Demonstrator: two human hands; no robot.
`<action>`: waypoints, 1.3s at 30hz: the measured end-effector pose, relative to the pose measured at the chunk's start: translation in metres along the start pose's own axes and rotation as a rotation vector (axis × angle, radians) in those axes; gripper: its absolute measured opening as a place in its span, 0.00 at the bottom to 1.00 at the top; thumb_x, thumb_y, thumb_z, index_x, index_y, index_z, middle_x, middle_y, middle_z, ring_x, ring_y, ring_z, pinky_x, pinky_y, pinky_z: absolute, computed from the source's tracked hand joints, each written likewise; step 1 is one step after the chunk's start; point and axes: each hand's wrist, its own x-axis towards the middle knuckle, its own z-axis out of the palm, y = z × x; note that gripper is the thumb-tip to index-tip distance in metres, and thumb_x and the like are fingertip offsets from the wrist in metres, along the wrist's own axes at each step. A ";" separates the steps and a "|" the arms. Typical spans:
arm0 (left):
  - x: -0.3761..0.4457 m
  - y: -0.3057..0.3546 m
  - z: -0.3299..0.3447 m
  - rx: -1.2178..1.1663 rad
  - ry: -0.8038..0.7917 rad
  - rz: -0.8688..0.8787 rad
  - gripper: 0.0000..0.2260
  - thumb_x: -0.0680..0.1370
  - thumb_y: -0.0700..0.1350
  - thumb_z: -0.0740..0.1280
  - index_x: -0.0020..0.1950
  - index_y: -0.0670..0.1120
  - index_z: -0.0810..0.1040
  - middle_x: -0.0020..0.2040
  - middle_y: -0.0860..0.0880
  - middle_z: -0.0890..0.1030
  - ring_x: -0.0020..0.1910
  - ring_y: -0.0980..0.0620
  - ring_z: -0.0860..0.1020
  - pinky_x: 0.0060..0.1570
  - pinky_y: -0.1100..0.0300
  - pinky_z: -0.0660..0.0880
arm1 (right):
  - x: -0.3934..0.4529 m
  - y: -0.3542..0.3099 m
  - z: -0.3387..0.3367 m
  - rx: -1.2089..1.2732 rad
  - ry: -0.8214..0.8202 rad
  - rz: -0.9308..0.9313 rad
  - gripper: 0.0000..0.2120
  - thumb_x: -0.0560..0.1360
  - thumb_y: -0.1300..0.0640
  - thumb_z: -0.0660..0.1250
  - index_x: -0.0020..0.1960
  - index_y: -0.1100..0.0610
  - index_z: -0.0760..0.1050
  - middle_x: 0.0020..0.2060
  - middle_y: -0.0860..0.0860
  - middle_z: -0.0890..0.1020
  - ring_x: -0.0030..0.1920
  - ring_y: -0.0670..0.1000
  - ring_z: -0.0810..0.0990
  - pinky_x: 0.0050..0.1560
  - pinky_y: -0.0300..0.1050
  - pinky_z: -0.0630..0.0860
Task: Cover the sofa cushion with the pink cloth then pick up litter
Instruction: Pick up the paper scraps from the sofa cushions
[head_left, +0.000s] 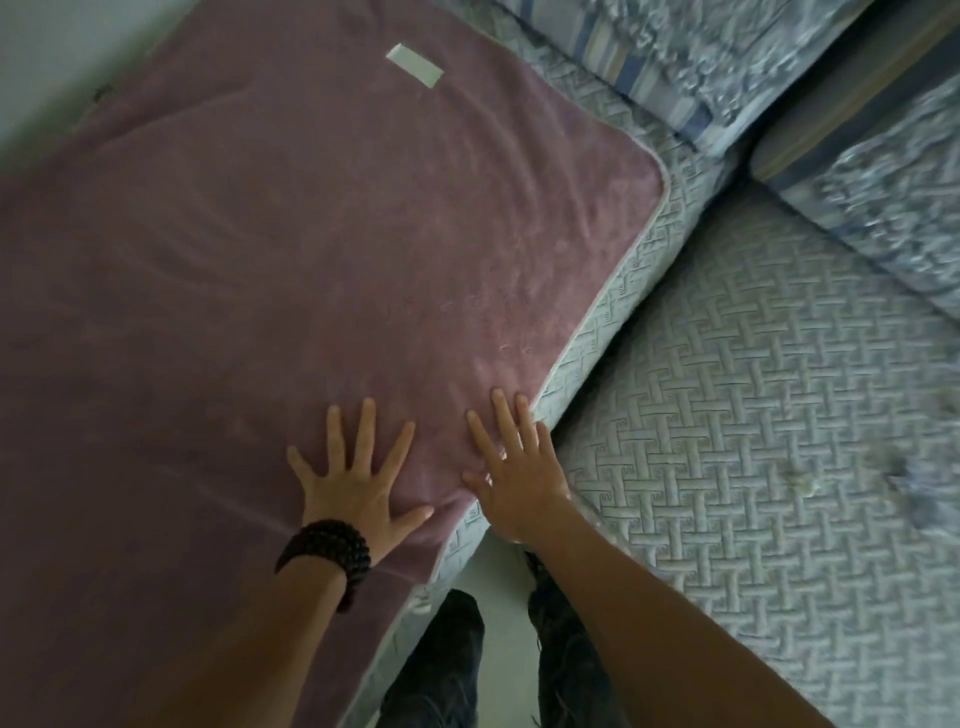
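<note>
The pink cloth (291, 270) lies spread flat over the sofa cushion (618, 306), whose quilted grey side shows along the cloth's right edge. A white label (414, 66) is sewn near the cloth's far end. My left hand (358, 478), with a dark bead bracelet on the wrist, presses flat on the cloth with fingers spread. My right hand (514, 467) lies flat beside it at the cloth's near right edge, its palm partly over the cushion's border. Neither hand holds anything. No litter is plain to see.
A second quilted grey seat cushion (753, 441) lies to the right, with a small dark mark (901, 475) on it. Blue patterned back cushions (727, 57) line the far side. My legs and dark shoes (447, 654) stand on pale floor below.
</note>
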 end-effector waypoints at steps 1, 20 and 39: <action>0.000 0.003 -0.011 0.014 -0.032 0.009 0.47 0.62 0.79 0.44 0.71 0.60 0.27 0.76 0.42 0.32 0.73 0.31 0.37 0.61 0.24 0.53 | -0.006 0.002 -0.005 0.001 -0.008 -0.008 0.33 0.81 0.38 0.44 0.75 0.46 0.27 0.74 0.54 0.26 0.75 0.60 0.29 0.77 0.63 0.44; 0.033 0.392 -0.202 -0.014 0.357 0.739 0.34 0.73 0.60 0.62 0.75 0.54 0.52 0.73 0.41 0.62 0.68 0.38 0.63 0.57 0.39 0.72 | -0.206 0.306 -0.054 0.428 0.451 0.606 0.32 0.73 0.57 0.65 0.74 0.56 0.59 0.75 0.61 0.59 0.74 0.62 0.58 0.71 0.60 0.61; 0.056 0.566 -0.128 -0.236 0.285 0.658 0.07 0.79 0.46 0.62 0.50 0.42 0.73 0.42 0.46 0.79 0.30 0.51 0.76 0.26 0.59 0.76 | -0.209 0.493 0.065 0.562 0.403 0.371 0.14 0.82 0.46 0.57 0.58 0.53 0.73 0.43 0.48 0.77 0.38 0.48 0.79 0.30 0.39 0.74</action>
